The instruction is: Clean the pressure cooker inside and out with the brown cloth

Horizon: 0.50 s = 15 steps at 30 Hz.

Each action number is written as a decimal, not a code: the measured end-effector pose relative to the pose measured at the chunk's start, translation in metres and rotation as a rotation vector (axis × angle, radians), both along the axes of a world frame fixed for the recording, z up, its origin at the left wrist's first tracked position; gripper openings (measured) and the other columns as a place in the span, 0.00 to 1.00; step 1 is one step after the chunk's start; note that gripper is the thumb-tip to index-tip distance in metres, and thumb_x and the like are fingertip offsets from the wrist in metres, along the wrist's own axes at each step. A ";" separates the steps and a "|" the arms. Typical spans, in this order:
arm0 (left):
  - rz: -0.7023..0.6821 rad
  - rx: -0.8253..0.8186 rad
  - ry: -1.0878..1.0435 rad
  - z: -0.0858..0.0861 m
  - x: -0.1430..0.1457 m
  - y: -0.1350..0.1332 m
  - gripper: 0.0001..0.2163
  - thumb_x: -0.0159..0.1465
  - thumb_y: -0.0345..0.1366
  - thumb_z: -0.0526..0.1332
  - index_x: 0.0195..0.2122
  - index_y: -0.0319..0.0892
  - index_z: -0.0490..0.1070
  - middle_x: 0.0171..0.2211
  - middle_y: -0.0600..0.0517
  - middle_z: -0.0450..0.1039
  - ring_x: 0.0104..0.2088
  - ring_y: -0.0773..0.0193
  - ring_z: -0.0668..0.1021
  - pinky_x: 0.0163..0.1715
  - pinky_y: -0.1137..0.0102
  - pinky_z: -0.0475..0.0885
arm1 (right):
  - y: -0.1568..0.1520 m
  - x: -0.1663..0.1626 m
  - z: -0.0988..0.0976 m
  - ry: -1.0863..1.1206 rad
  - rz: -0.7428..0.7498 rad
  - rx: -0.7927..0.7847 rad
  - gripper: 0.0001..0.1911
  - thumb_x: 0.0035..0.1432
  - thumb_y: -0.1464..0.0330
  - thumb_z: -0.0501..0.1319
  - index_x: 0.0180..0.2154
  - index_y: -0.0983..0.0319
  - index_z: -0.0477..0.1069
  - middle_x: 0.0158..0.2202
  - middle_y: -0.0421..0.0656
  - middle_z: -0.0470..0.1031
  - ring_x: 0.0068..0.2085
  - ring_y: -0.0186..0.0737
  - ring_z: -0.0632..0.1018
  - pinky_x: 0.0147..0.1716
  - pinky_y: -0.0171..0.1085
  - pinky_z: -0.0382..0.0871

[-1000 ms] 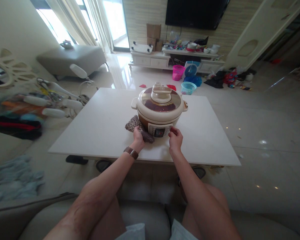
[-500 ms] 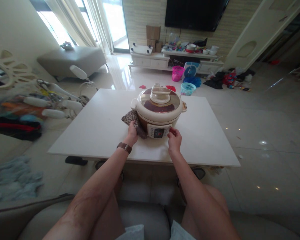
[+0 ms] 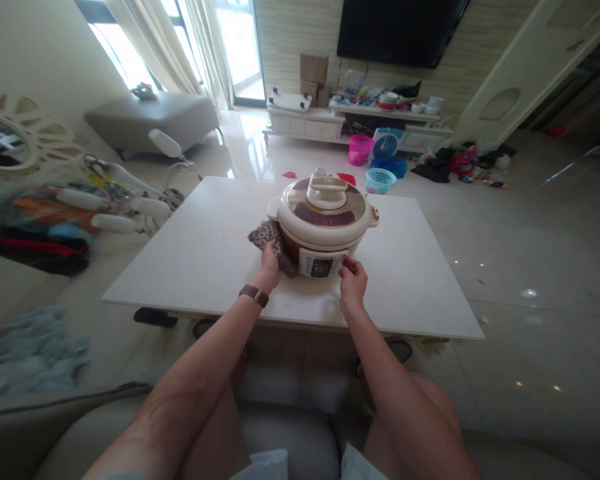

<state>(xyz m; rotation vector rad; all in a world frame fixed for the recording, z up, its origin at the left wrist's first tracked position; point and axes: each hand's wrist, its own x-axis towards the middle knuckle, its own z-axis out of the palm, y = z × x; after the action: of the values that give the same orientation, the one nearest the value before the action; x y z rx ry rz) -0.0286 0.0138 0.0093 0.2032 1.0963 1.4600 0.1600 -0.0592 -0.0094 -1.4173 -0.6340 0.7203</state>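
Note:
A cream and brown electric cooker [image 3: 325, 230] stands upright on the white table [image 3: 180, 267], its glass-windowed lid on and its control panel [image 3: 323, 265] facing me. In my left hand [image 3: 269, 267] is a brown patterned cloth [image 3: 270, 239], bunched against the cooker's lower left side. My left fingers are closed on the cloth, partly hidden by it. At the panel's right edge, my right hand [image 3: 353, 283] is closed, thumb and curled fingers pinching that edge. A brown-strapped watch [image 3: 254, 295] is on my left wrist.
Beyond the table stand a blue basket [image 3: 380, 180] and a pink basket [image 3: 360, 149] on the tiled floor. A lamp with several white heads [image 3: 150, 207] is close to the table's left side. Farther back is a cluttered low white cabinet [image 3: 305, 125].
The whole view has shifted slightly, so the table and cooker appear a little farther right. Both hands keep about the same places at the cooker, the cloth still in my left.

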 end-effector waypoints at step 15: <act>0.072 -0.049 0.094 -0.025 0.088 -0.121 0.07 0.67 0.36 0.65 0.45 0.44 0.79 0.53 0.46 0.82 0.58 0.57 0.80 0.63 0.64 0.72 | -0.002 0.001 -0.002 0.001 0.004 0.011 0.20 0.46 0.62 0.60 0.40 0.61 0.80 0.41 0.46 0.84 0.43 0.45 0.81 0.47 0.45 0.75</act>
<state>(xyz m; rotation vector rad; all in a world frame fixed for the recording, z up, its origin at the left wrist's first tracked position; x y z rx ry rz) 0.0593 -0.1076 -0.0157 0.2014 1.2255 1.4975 0.1611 -0.0616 -0.0118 -1.4057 -0.6392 0.7202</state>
